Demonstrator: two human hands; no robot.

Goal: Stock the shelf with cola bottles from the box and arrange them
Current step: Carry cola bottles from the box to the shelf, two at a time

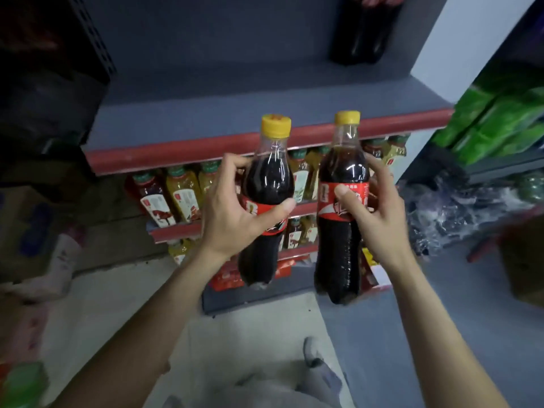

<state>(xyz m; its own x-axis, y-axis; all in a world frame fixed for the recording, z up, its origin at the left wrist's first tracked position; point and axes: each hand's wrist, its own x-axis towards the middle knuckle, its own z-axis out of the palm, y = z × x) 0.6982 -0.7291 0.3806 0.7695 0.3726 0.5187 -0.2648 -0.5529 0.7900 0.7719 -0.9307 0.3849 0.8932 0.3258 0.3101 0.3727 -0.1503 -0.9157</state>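
Far left: cardboard box (20,228), blurred, on the floor beside the shelving.
Lower shelves, left to centre: juice bottles (176,195) with green caps, upright in rows behind red edge strips.
Left hand (235,219): fingers (232,160) curled round the far side of the left cola bottle (269,184), thumb across the red label on the near side; bottle clamped at mid-body, upright with a slight tilt, yellow cap level with the shelf edge, base hanging free below the hand.
Shelf (206,113): grey board with red front strip, just behind both caps.
Right hand (379,213): thumb pressed on the red label of the right cola bottle (343,172), fingers wrapped behind its right side; bottle clamped, upright, held in the air just beside the left one, not touching it.
Back of shelf, upper right: dark cola bottles (365,33), standing against the rear panel.
Far right: green packs (500,119) on neighbouring shelving, crumpled plastic wrap (459,213) below.
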